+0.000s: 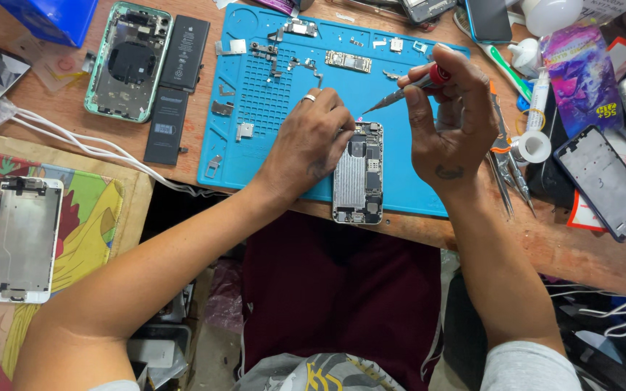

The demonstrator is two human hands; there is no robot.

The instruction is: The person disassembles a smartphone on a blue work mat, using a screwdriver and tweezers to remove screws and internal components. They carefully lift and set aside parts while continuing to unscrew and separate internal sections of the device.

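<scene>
An opened phone body lies face-up on the near edge of a blue work mat, its inner parts showing. My left hand, with a ring on one finger, rests on the phone's top left side and steadies it. My right hand grips a red-collared screwdriver whose tip points down-left at the phone's top edge. Small metal brackets, screws and a little circuit board lie scattered over the mat's upper part.
A green phone shell and two black batteries lie at the back left. White cables cross the wooden table. A white phone frame sits on a patterned cloth at left. Tweezers, tape roll and a black screen frame lie right.
</scene>
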